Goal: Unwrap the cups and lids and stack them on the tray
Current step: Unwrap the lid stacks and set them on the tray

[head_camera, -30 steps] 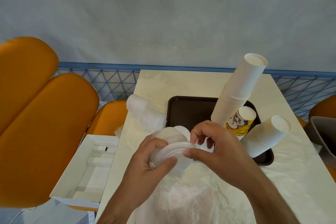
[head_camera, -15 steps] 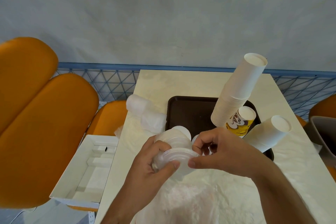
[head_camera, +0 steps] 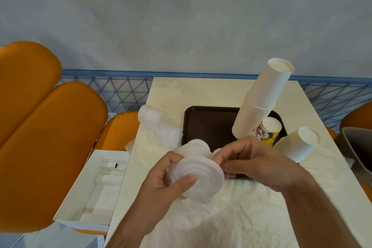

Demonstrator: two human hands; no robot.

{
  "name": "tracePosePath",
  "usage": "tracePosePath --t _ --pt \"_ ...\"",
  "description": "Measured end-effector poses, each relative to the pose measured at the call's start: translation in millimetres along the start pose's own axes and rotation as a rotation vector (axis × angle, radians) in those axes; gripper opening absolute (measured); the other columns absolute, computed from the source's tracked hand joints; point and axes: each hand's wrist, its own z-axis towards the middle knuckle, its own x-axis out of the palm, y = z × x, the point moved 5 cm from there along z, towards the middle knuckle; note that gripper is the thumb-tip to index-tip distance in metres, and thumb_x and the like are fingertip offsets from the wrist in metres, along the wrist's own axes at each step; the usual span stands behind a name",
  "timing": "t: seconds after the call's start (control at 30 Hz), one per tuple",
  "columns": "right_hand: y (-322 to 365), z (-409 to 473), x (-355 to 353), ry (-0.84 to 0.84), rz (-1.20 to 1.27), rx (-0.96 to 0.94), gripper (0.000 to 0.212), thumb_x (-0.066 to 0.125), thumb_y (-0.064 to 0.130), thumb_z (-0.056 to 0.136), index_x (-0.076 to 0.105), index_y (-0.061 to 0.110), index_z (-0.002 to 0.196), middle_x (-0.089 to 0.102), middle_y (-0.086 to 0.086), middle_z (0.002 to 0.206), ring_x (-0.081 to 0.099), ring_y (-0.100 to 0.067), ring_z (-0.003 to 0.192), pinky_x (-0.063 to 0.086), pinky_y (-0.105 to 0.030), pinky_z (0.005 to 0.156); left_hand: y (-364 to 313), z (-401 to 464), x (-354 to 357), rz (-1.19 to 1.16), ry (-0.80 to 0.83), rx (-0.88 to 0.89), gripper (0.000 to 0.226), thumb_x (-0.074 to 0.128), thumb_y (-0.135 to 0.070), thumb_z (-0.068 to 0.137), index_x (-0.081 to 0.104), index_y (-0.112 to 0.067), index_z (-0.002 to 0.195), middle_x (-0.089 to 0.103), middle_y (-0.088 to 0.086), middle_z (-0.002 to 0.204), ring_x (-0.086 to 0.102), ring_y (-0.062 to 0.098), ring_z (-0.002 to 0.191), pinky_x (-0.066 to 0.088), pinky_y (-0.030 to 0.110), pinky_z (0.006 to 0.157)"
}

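While tall stacked white paper cups (head_camera: 259, 102) are already standing on the dark brown plastic tray (head_camera: 209, 123), the left hand (head_camera: 161, 185) and right hand (head_camera: 255, 159) are gripping translucent plastic lids (head_camera: 198, 175) above the pale surface (head_camera: 201, 90), not yet trayed.

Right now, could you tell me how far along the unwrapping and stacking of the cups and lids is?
Done: a tall stack of white cups leans on the brown tray, with a printed cup and a shorter cup stack beside it. In hand: both the left hand and right hand grip a bundle of clear lids. Left: no lids are stacked on the tray yet, and another wrapped bundle waits on the table.
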Motion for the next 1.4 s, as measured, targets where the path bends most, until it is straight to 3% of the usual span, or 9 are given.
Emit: tracePosePath --t 0.17,0.4,0.63,0.9,1.03,1.17,1.27,1.33,1.4 --pt "-1 4 0 0.020 0.055 -0.049 0.017 0.069 0.006 0.089 0.080 0.011 0.100 0.076 -0.010 0.091 0.068 -0.018 0.077 0.054 -0.027 0.073 -5 2 -2 -0.010 -0.032 -0.013 0.039 0.086 -0.049 0.066 0.063 -0.034 0.093 0.065 -0.012 0.092 0.064 0.014 0.093 0.055 0.026 0.066" --pt "-3 6 -3 0.072 0.059 -0.043 0.018 0.077 0.021 0.087 0.079 0.010 0.101 0.075 -0.011 0.089 0.068 -0.018 0.076 0.055 -0.028 0.073 -5 1 0 -0.012 -0.001 0.005 0.032 0.074 -0.052 0.058 0.064 -0.040 0.086 0.066 -0.009 0.093 0.065 0.013 0.091 0.055 0.027 0.064" --pt "-4 16 -6 0.164 0.074 0.055 0.025 0.077 0.015 0.084 0.076 0.005 0.107 0.075 -0.013 0.085 0.071 -0.018 0.070 0.058 -0.026 0.068 -9 1 1 0.028 0.057 0.015 0.031 0.073 -0.053 0.061 0.064 -0.041 0.087 0.067 -0.008 0.094 0.066 0.013 0.093 0.059 0.030 0.069" --pt "1 18 -3 0.222 -0.112 0.054 0.013 0.070 0.006 0.091 0.076 0.000 0.101 0.073 -0.012 0.083 0.065 -0.016 0.070 0.052 -0.031 0.069 -9 1 1 0.076 0.040 -0.001 0.034 0.072 -0.058 0.059 0.063 -0.044 0.088 0.065 -0.012 0.092 0.065 0.009 0.090 0.058 0.027 0.067" --pt "7 18 2 0.165 -0.221 0.061 0.018 0.066 0.016 0.093 0.076 0.003 0.101 0.072 -0.005 0.080 0.061 -0.010 0.069 0.048 -0.027 0.068 -8 2 3 0.101 -0.025 -0.066 0.048 0.081 -0.066 0.061 0.059 -0.047 0.100 0.062 -0.017 0.097 0.062 0.009 0.097 0.056 0.022 0.070" --pt "5 22 11 0.098 -0.374 0.079 0.014 0.061 0.010 0.099 0.073 0.004 0.100 0.070 0.003 0.075 0.057 -0.007 0.066 0.046 -0.022 0.063 -13 6 14 0.193 -0.160 -0.245 0.061 0.053 -0.072 0.040 0.044 -0.043 0.093 0.047 -0.019 0.101 0.053 0.009 0.091 0.040 0.011 0.062" --pt "2 25 22 0.058 -0.452 0.063 0.018 0.055 0.014 0.092 0.071 0.023 0.090 0.066 0.008 0.072 0.053 -0.016 0.067 0.046 -0.034 0.064 -15 9 19 0.120 -0.248 -0.320 0.053 0.054 -0.068 0.043 0.043 -0.037 0.084 0.046 -0.014 0.093 0.051 0.011 0.079 0.041 0.017 0.058" --pt "-3 25 24 0.021 -0.451 0.075 0.017 0.054 0.020 0.092 0.070 0.026 0.093 0.069 0.002 0.081 0.058 -0.015 0.072 0.052 -0.032 0.068 -9 12 18 0.058 -0.256 -0.267 0.054 0.069 -0.070 0.058 0.054 -0.031 0.091 0.056 -0.007 0.096 0.057 0.016 0.084 0.056 0.034 0.071" --pt "-9 25 23 -0.011 -0.426 0.097 0.015 0.055 0.023 0.099 0.070 0.022 0.098 0.070 0.002 0.088 0.064 -0.011 0.078 0.057 -0.029 0.073 -2 13 14 0.036 -0.264 -0.256 0.035 0.075 -0.051 0.079 0.057 -0.028 0.099 0.059 0.001 0.105 0.060 0.020 0.094 0.057 0.048 0.085"
